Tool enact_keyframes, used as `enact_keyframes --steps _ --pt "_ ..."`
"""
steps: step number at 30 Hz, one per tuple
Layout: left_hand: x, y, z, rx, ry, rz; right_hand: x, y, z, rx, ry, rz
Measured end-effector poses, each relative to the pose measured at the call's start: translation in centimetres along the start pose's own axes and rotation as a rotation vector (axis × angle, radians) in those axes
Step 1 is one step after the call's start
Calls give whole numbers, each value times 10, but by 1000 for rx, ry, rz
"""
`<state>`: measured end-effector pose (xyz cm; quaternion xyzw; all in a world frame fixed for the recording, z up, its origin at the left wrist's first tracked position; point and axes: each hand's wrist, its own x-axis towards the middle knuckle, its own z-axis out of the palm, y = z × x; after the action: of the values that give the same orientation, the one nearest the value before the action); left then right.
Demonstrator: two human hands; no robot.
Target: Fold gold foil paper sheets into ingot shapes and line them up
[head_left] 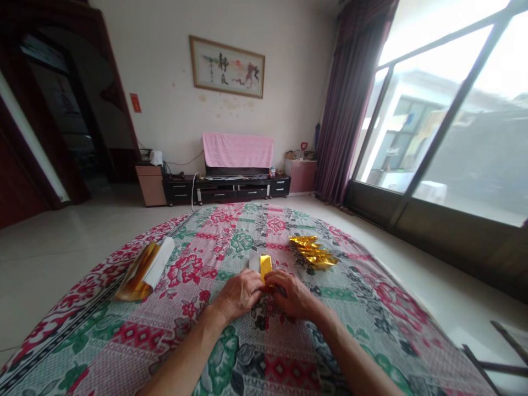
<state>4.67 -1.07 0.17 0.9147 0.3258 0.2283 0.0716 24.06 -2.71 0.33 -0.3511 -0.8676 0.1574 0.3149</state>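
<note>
At the middle of the cloth-covered table, a sheet of gold foil paper [266,265] lies partly folded, its gold strip beside a whitish part. My left hand [242,290] grips its near edge from the left, fingers curled and closed. From the right, my right hand [287,291] closes on the same edge, with fingertips close to the left ones. What the fingertips cover is hidden. Several folded gold foil pieces [314,253] sit in a row to the right, apart from my hands. Off to the left rests a loosely rolled stack of gold foil sheets [144,270] with a white side.
A flowered cloth [223,352] covers the round table. Behind it stand a low black cabinet [235,192] and a screen under a pink cloth [238,149]. Large windows [437,121] and a purple curtain [350,104] are at the right; a metal frame [490,366] is at lower right.
</note>
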Motion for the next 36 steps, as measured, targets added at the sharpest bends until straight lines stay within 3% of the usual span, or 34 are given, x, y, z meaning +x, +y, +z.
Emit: enact_keyframes --steps 6,18,29,36 --pt "-1 1 4 80 18 15 -4 7 3 -19 70 -16" --pt "-2 -7 8 -104 140 -46 -2 -2 1 -112 98 -14" --pt "-4 6 -3 -14 100 -33 -2 -7 6 -194 86 50" --pt "-4 3 -4 103 78 -28 0 -12 11 -290 106 91"
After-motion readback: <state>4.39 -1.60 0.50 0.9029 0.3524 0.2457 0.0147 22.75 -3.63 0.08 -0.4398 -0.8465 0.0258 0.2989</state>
